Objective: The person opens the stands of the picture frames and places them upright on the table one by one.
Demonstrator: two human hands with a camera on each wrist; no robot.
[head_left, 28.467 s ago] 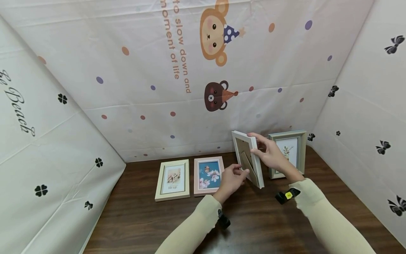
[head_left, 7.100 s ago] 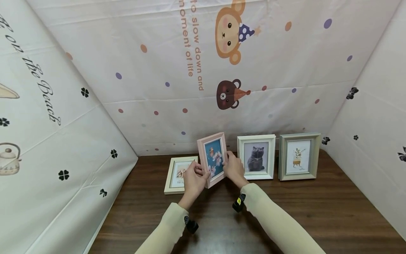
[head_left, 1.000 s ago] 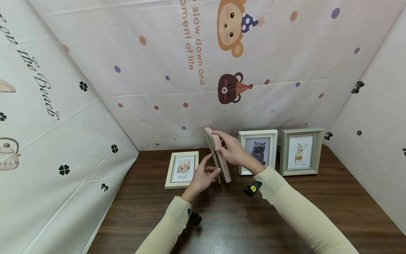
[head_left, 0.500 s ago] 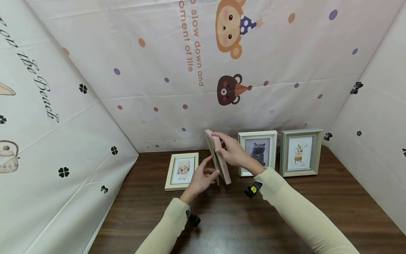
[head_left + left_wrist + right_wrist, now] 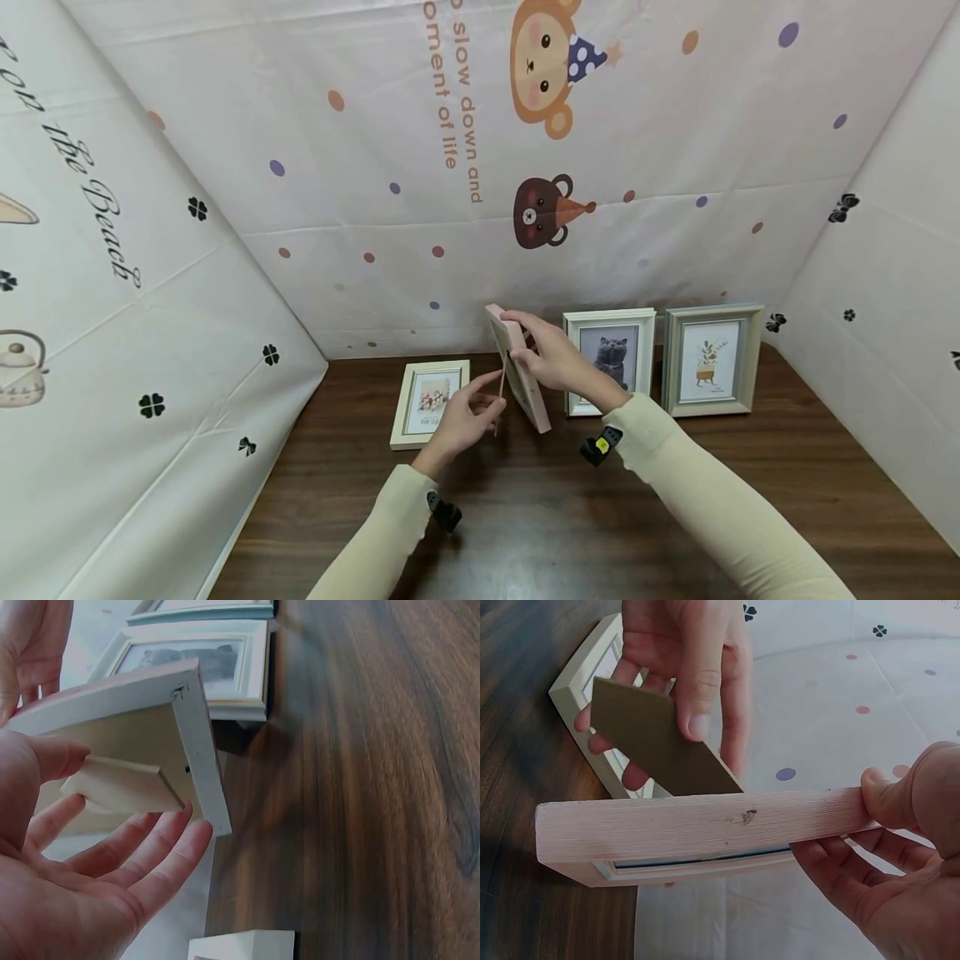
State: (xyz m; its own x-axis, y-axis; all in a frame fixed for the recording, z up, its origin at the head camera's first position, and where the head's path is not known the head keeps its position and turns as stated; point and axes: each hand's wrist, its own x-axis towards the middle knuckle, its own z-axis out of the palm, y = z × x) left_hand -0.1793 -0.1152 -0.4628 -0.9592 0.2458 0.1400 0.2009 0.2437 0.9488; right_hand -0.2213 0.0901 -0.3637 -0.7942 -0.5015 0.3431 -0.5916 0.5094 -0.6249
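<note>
A pink picture frame [image 5: 529, 388] stands tilted near the back wall, turned so its back faces left. My right hand [image 5: 551, 354] grips its upper side edge, thumb on one face and fingers on the other, as the right wrist view shows. My left hand [image 5: 463, 421] pinches the frame's easel leg [image 5: 656, 735] between thumb and fingers, the leg swung out from the backing. In the left wrist view the leg [image 5: 127, 784] angles away from the brown back panel [image 5: 139, 731]. The picture side is mostly hidden in the head view.
Right of the pink frame stand a white frame [image 5: 572, 367] with a grey cat picture and a grey-green frame [image 5: 673, 367] with a plant picture. A cream frame [image 5: 401, 417] lies flat at left. Printed cloth walls [image 5: 360, 292] enclose the wooden table [image 5: 540, 517].
Over the last half second my left hand has drawn the easel leg leftward, away from the backing. Earlier, the white frame was set upright and the pink one lifted and turned round.
</note>
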